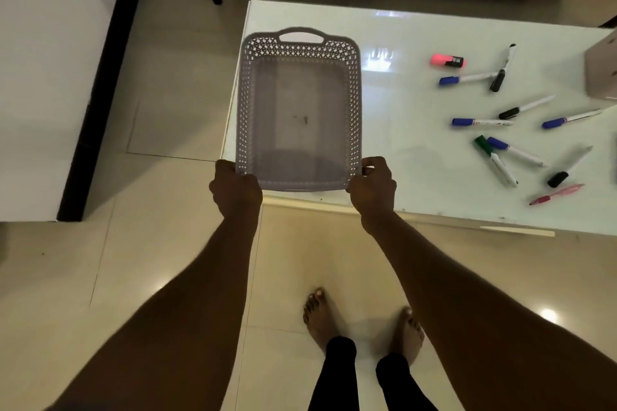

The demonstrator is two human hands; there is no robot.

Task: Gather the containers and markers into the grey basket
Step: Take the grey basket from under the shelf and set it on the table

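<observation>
Basket (298, 110) in both our hands, over the bench's (400, 150) left end.
Our left hand (235, 188) and right hand (372, 187) curl fingers around its near corners; markers (500, 157) lie scattered well to the right.

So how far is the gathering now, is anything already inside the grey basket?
Nothing is gathered yet: the grey perforated plastic basket looks empty apart from a small speck. In hand: the left hand and right hand grip its near corners at the edge of the white glossy table. Left: all the scattered markers and the pink highlighter lie to its right.
</observation>
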